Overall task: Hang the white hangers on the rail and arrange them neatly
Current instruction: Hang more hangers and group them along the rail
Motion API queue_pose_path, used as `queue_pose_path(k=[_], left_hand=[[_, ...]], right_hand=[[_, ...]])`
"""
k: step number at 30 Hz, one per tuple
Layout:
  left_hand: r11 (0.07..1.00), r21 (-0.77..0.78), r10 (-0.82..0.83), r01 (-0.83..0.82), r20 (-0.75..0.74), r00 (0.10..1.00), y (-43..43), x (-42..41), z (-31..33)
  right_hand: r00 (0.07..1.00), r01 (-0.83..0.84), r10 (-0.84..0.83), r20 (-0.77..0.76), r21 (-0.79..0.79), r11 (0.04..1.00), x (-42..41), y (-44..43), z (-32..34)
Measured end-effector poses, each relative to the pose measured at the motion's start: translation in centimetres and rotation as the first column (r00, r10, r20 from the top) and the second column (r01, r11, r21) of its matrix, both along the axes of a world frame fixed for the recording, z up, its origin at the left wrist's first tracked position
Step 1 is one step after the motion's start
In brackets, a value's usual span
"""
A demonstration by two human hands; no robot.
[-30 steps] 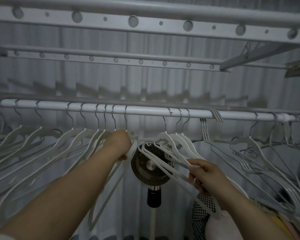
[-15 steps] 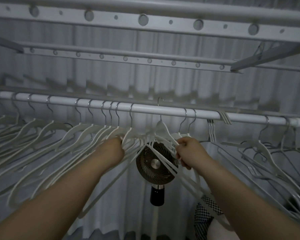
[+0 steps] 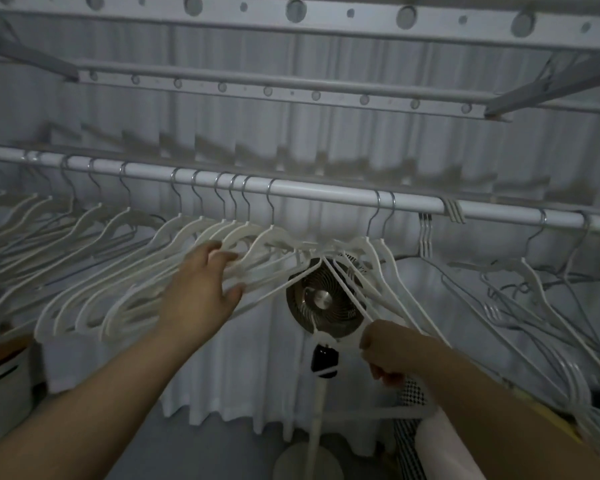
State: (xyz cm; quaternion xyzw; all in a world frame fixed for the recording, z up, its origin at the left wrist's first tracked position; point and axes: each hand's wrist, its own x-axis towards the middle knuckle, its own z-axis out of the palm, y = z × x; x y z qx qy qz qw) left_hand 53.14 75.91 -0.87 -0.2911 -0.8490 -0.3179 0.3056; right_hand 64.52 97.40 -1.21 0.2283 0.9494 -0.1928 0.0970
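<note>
Pale curtain [image 3: 257, 375] hangs behind everything. White hangers [image 3: 278, 235] crowd the left half of the rail [image 3: 326, 190], hooks over it. They look light, thin and springy, apt to tangle, so they are best taken at the neck under the hook. The left hand [image 3: 201, 292] lies on their arms, fingers spread, gripping nothing. The right hand [image 3: 388, 355] is curled round the lower arms of a few hangers by the fan [image 3: 323, 299].

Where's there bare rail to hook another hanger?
Widest bare stretch of the rail: between the left hanger bunch, which the left hand touches, and the hook pair above the fan. The right hand grips hangers below it. A shorter gap lies right of the grey clips. Left of centre, hooks are packed.
</note>
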Motion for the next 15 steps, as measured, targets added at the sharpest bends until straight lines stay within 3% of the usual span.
queue_pose_path(k=[2, 6, 10, 12, 15], left_hand=[[0.998, 0.030, -0.044, 0.051, -0.186, 0.982, -0.1, 2.3, -0.3], [0.971, 0.033, -0.236, 0.235, 0.227, 0.945, 0.0, 7.2, -2.0], [0.973, -0.001, -0.206, 0.231, 0.448, 0.870, -0.4, 9.7, -4.5], [0.963, 0.047, -0.241, 0.264, 0.583, 0.776, -0.8, 10.3, -5.1], [0.922, -0.003, -0.255, 0.388, 0.748, 0.613, -1.8, 11.4, -5.0]], right_hand=[[0.994, -0.110, 0.111, 0.012, -0.031, 0.993, 2.3, 0.3, 0.4], [0.962, -0.273, 0.273, -0.023, -0.148, 0.951, 6.9, 1.0, 1.2], [0.941, -0.337, 0.320, -0.108, -0.231, 0.913, 10.0, 1.7, 1.3], [0.934, -0.354, 0.319, -0.162, -0.291, 0.889, 11.0, 1.8, 1.3], [0.925, -0.366, 0.290, -0.246, -0.372, 0.853, 11.6, 2.0, 1.4]])
